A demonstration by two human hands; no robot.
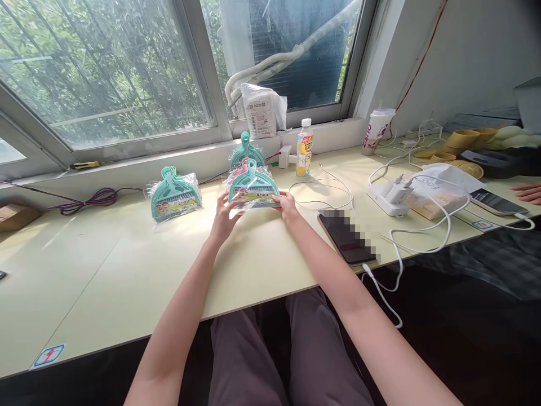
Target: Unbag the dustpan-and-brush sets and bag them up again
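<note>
A teal mini dustpan set (253,185) in clear plastic wrap leans upright in front of me, with a printed label across its lower part. My left hand (225,217) grips its left edge, fingers bent around the wrap. At the lower right corner, my right hand (288,206) is closed on the same set, thumb in front. Right behind it are more wrapped dustpan sets, one showing a bit of red and another teal one (245,148) by the wall. A separate stack of wrapped teal dustpan sets (175,196) stands to the left.
A juice bottle (304,149), a white wrapped package (261,113) and a paper cup (377,132) stand along the back. On the right lie a phone (346,237), a power strip (391,197) and white cables. Another person's hand (528,193) rests at the far right.
</note>
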